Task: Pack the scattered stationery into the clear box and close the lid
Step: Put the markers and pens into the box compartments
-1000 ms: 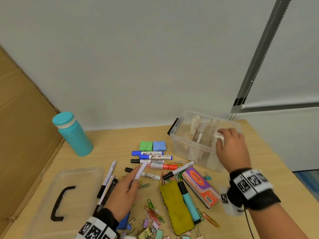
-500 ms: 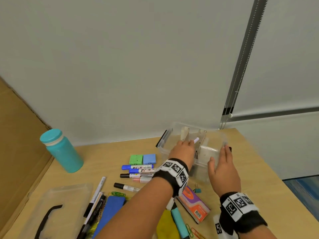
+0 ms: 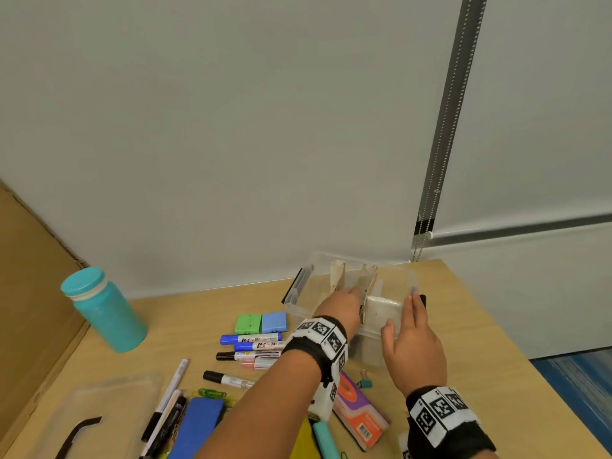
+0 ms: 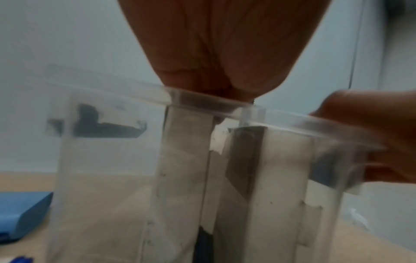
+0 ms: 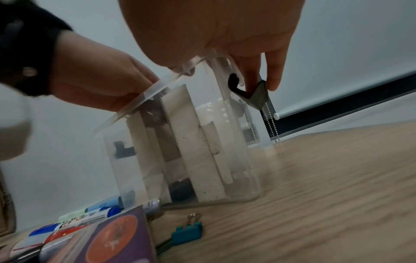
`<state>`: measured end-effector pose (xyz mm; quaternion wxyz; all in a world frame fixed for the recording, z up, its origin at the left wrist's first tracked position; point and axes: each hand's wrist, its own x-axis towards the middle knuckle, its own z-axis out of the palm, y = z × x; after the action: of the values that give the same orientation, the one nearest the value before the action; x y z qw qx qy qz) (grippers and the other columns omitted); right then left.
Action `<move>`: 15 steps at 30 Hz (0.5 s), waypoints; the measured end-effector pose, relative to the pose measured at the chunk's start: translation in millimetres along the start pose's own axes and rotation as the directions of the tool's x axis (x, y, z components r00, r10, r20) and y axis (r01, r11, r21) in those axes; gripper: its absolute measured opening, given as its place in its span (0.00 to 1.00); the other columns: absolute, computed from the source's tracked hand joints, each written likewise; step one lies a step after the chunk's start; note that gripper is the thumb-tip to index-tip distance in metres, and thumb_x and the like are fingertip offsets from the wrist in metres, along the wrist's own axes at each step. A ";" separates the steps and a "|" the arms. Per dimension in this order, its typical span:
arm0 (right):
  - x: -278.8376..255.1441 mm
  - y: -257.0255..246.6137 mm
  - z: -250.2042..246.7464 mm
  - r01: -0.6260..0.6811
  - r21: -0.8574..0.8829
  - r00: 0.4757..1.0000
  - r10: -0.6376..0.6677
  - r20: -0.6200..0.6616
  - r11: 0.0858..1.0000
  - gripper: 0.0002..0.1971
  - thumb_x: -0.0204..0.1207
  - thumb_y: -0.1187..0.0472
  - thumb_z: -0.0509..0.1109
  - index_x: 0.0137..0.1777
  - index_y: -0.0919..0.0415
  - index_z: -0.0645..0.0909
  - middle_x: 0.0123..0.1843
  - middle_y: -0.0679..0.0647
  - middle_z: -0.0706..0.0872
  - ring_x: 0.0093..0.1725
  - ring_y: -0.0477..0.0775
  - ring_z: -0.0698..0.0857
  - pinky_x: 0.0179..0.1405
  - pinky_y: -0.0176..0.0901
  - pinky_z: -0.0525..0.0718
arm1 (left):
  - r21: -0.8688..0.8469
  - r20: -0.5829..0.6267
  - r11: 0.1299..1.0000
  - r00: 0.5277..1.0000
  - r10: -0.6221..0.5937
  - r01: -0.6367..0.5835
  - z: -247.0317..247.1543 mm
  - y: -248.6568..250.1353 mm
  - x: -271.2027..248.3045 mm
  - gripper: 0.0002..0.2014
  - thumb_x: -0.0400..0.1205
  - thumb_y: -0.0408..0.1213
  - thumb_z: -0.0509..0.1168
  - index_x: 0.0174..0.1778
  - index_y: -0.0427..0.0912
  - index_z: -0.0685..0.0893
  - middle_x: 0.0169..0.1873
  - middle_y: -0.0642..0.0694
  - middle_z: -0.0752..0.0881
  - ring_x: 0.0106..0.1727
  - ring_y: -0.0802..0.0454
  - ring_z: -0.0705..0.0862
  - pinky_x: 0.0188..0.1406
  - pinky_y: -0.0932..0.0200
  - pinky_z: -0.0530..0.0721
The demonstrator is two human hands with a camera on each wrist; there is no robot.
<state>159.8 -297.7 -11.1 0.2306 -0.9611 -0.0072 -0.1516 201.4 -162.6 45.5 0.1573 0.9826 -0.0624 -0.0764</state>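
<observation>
Pale wall behind tabletop (image 3: 463, 342). Left hand (image 3: 341, 304) reaches into box (image 3: 299, 294), grip unclear; right hand (image 3: 410, 346), fingers straight, steadies its side. Markers (image 3: 251, 346) left of hands, lid (image 3: 82, 412) farther left: packing barely begun.

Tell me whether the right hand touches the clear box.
Touching: the right wrist view shows the right hand resting on the clear box rim.

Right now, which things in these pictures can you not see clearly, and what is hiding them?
- Left hand fingertips: in the head view, hidden inside the clear box behind a white divider; whether they hold a pen, I cannot tell.
- Box contents: in the left wrist view, blurred.
- Lid: cut off by the bottom edge in the head view.
- Marker labels: too small.
</observation>
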 end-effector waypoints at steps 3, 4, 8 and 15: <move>0.6 0.4 0.3 0.004 0.001 1.000 -0.004 -0.011 1.000 0.32 0.81 0.48 0.49 0.81 0.66 0.59 0.84 0.59 0.57 0.61 0.61 0.84 0.57 0.52 0.83 | -0.113 -0.189 0.986 0.977 0.098 -0.120 1.8 -12.6 -40.9 0.31 0.81 0.28 0.60 0.80 0.50 0.61 0.79 0.50 0.66 0.79 0.51 0.64 0.79 0.50 0.67; 1.1 0.4 0.5 0.009 -0.001 1.000 -0.009 -0.016 1.000 0.32 0.81 0.49 0.50 0.80 0.67 0.60 0.84 0.59 0.57 0.61 0.61 0.84 0.57 0.53 0.83 | -0.132 -0.238 0.982 0.966 0.102 -0.136 0.8 -18.4 -58.0 0.32 0.82 0.29 0.59 0.81 0.51 0.58 0.81 0.53 0.61 0.81 0.54 0.59 0.81 0.52 0.62; 3.0 1.6 -0.8 0.007 0.009 1.000 -0.007 -0.006 1.000 0.31 0.82 0.50 0.53 0.81 0.66 0.57 0.85 0.58 0.54 0.66 0.61 0.80 0.59 0.54 0.81 | -0.108 -0.315 0.994 0.949 -0.005 -0.030 6.0 -65.4 -120.1 0.25 0.85 0.35 0.54 0.80 0.53 0.62 0.79 0.56 0.63 0.80 0.57 0.59 0.81 0.57 0.60; 0.5 0.2 2.3 0.010 0.052 1.000 -0.008 -0.028 0.999 0.33 0.80 0.47 0.46 0.81 0.66 0.57 0.85 0.57 0.55 0.74 0.63 0.73 0.63 0.59 0.79 | 0.116 -0.100 0.945 0.950 -0.296 0.307 25.4 -175.9 -175.8 0.21 0.84 0.34 0.54 0.74 0.53 0.72 0.74 0.53 0.72 0.76 0.50 0.67 0.79 0.55 0.58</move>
<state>160.9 -296.9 -13.0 0.2552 -0.9525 -0.0124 -0.1660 42.0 21.3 -11.4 0.0816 0.9910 0.0905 -0.0553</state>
